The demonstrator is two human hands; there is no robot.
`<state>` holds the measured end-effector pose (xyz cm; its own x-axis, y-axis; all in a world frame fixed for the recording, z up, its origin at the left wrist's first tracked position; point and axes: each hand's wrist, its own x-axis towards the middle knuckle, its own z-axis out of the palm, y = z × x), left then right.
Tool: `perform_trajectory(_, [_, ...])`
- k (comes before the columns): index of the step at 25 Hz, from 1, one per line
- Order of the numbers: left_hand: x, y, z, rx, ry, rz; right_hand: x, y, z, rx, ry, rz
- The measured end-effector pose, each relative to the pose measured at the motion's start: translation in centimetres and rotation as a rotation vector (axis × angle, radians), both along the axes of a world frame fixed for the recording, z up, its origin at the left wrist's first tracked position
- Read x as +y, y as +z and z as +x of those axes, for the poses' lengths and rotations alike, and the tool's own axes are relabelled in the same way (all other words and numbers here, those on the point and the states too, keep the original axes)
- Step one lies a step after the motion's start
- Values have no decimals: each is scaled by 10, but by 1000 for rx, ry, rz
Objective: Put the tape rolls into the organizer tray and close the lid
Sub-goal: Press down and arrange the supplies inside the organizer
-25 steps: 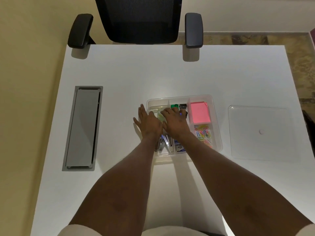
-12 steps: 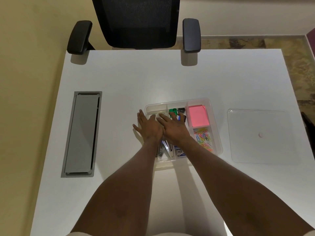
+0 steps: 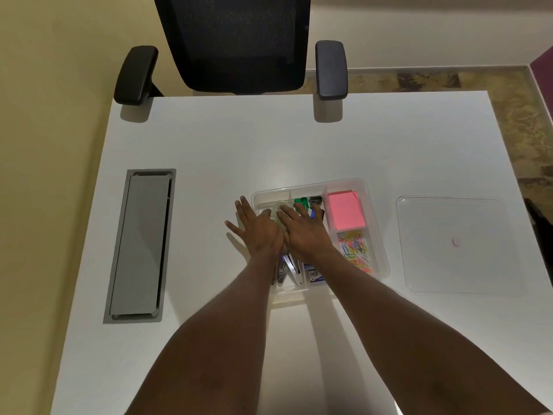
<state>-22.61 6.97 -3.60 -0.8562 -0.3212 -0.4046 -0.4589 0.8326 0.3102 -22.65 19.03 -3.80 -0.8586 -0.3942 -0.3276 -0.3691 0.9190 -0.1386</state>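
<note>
Lying along the left of the white worktop (image 3: pixel 209 151) is a grey cable hatch (image 3: pixel 140 245). Next comes the left hand (image 3: pixel 258 232), flat with fingers spread, partly over the left wall of the clear organizer tray (image 3: pixel 375 211). Touching it, the right hand (image 3: pixel 302 232) lies flat and unclenched over the tray's far-left compartment, where a clear tape roll (image 3: pixel 276 210) shows under both sets of fingertips; whether either hand grips it cannot be told. Further right sit pink sticky notes (image 3: pixel 345 211) and coloured paper clips (image 3: pixel 356 250). The clear lid (image 3: pixel 454 244) lies apart, right of the tray.
</note>
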Motion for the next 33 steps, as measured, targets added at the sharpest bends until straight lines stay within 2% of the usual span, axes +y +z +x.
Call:
perform_trajectory(5, [-3,3,-7,-10,-26,-2,-4,2,-7,-21,-1,13])
perform_trajectory(11, [0,3,-5,-15,44,-75,-4,3,-1,91,-72,-15])
perform_trajectory(15, [4,3,-3,-27,28,-15,-3,8,1,33,-46,-26])
perform_trajectory(18, [-1,6,-3,-22,55,31,1,11,5,72,-63,-48])
perform_trajectory(25, [-13,7,19,59,-194,-219,0,12,19,146,-57,-10])
perform_trajectory(33, [-8,-5,29,25,-167,-60,-3,9,27,84,-41,-10])
